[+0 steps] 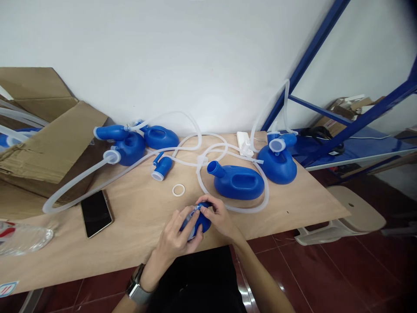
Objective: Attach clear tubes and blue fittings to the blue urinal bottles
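Close to the table's front edge, my left hand (177, 233) wraps around a blue plastic spout piece (203, 222). My right hand (222, 218) grips the same piece from the other side, thumb and fingers pinched at its top, where a small clear part shows between the fingertips. Much of the piece is hidden by my hands. Just beyond them lies a white ring (178, 190). A similar blue spout piece (162, 168) with a white rim rests behind the ring. To the right, a blue bottle with a handle hole (239, 181) lies with its open neck pointing left.
Several blue bottles with fitted spouts (278, 163) and clear hoses (234, 209) spread along the wall. A phone (97, 214), a clear plastic bottle (26, 238) and an open cardboard box (55, 139) are at left. A white charger (244, 143), blue shelf frame (321, 39) and stool (355, 208) stand right.
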{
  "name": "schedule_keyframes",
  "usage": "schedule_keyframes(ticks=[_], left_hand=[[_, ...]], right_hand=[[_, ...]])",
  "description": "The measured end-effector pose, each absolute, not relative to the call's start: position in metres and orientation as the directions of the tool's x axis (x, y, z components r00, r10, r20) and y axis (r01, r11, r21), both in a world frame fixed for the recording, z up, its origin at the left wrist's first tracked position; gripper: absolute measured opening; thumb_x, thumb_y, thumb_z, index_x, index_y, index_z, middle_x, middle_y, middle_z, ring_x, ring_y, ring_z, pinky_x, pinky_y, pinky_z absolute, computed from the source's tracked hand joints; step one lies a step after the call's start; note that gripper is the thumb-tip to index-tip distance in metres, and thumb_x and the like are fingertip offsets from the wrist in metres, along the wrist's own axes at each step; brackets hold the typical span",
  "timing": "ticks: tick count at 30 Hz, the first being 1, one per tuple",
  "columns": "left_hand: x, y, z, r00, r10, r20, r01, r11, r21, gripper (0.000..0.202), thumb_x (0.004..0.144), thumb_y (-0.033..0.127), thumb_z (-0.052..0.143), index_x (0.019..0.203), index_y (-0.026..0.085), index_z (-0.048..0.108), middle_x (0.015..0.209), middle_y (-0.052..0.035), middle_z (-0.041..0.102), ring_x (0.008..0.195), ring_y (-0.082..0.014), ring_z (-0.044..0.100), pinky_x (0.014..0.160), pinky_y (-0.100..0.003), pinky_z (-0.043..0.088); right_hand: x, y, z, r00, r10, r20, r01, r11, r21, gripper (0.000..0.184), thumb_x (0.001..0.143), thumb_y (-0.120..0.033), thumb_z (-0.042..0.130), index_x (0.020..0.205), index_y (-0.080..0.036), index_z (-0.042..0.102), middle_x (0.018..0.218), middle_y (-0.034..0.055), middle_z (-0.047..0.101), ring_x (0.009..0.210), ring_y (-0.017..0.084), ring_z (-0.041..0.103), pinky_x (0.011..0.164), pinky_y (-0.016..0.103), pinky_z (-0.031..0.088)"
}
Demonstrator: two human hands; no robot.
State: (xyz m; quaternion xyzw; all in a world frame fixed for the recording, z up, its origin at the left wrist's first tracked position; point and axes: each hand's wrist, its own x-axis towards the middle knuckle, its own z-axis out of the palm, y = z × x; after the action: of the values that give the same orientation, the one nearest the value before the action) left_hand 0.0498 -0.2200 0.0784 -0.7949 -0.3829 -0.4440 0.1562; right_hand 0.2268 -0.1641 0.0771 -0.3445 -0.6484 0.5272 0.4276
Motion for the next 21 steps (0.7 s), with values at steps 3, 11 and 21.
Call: schedule_keyframes(ticks=[3,11,21], left_hand=[[0.055,-0.221,0.075,0.258,0.466,0.846,0.767,-0.631,0.114,0.053,0.084,0.014,0.070,0.136,0.016,0.061,0.116,-0.0175,0.068,0.099,-0.0285,0.072,0.078,-0.041,0.065],[0.058,-0.219,0.060,0.231,0.514,0.826,0.822,-0.557,0.117,0.055,0.085,0.013,0.069,0.139,0.022,0.059,0.129,-0.0185,0.070,0.101,-0.0308,0.073,0.078,-0.044,0.065],[0.052,-0.220,0.072,0.349,0.547,0.761,0.826,-0.562,0.026,0.039,0.089,0.015,0.065,0.128,0.014,0.066,0.132,-0.0223,0.068,0.108,-0.0323,0.072,0.078,-0.040,0.064]], right_hand=[[0.223,-0.167,0.077,-0.329,0.925,0.189,-0.004,0.199,-0.980,0.016,0.087,-0.035,0.060,0.093,-0.022,0.067,0.089,0.0031,0.069,0.086,0.021,0.064,0.082,0.035,0.051],[0.225,-0.173,0.086,-0.238,0.951,0.196,0.130,0.231,-0.964,0.008,0.083,-0.028,0.060,0.086,-0.022,0.065,0.081,0.0020,0.066,0.082,0.021,0.059,0.076,0.033,0.046],[0.226,-0.170,0.074,-0.277,0.951,0.135,0.023,0.147,-0.989,0.011,0.085,-0.031,0.060,0.088,-0.021,0.064,0.081,0.0006,0.063,0.078,0.019,0.059,0.074,0.031,0.048]])
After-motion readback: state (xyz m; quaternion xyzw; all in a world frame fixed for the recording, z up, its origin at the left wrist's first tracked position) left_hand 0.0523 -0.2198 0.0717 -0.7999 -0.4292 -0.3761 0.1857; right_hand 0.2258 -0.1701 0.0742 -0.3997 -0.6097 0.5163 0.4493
